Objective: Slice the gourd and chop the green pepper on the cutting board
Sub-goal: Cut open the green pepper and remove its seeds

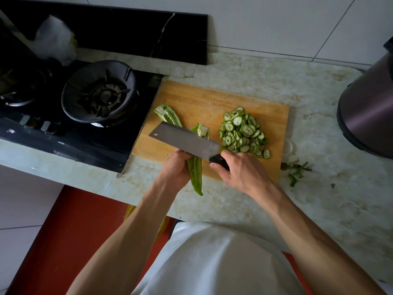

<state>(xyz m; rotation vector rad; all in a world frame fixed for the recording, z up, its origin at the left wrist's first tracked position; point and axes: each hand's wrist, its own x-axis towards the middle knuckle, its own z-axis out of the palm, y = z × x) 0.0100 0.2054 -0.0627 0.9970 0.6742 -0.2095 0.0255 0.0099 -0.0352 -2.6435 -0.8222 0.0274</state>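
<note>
So the gourd's done, judging by the pile of gourd slices (pixel 243 133) heaped on the right side of the cutting board (pixel 197 99), middle of the frame. I'm on the pepper now. My right hand (pixel 240 171) is wrapped shut around the black handle of the cleaver (pixel 182 138), blade lying across the board toward the left. My left hand (pixel 177 169) is closed on one long pepper half (pixel 196 169), which hangs off the board's near edge, its seedy core end just past the blade. The other pepper half (pixel 168 114) sits at the board's left edge, next to the stove (pixel 63 116). Next, I reckon: slide the held half fully onto the board, curl my fingertips back, cut out that core, then chop across. Trimmings (pixel 295 171) are on the counter at right.
</note>
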